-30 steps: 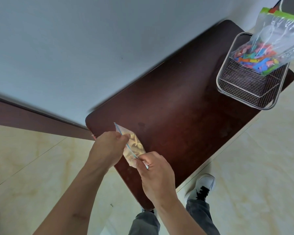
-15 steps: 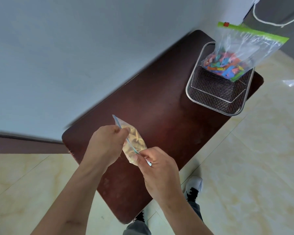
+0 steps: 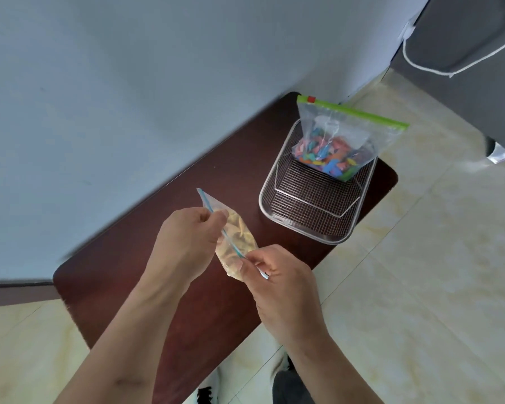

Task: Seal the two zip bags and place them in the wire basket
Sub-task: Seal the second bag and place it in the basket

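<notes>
Left hand (image 3: 187, 240) and right hand (image 3: 277, 284) pinch small zip bag (image 3: 239, 237) above table (image 3: 158, 258)

I see both hands pinching the pasta bag (image 3: 239, 239) above the surface (image 3: 169, 228): left hand (image 3: 187, 243), right hand (image 3: 280, 284). The toy bag (image 3: 336, 141) stands in the basket (image 3: 312, 211).

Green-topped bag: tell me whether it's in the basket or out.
In. The green-topped bag stands upright at the far end of the wire basket, its coloured pieces inside the rim.
</notes>
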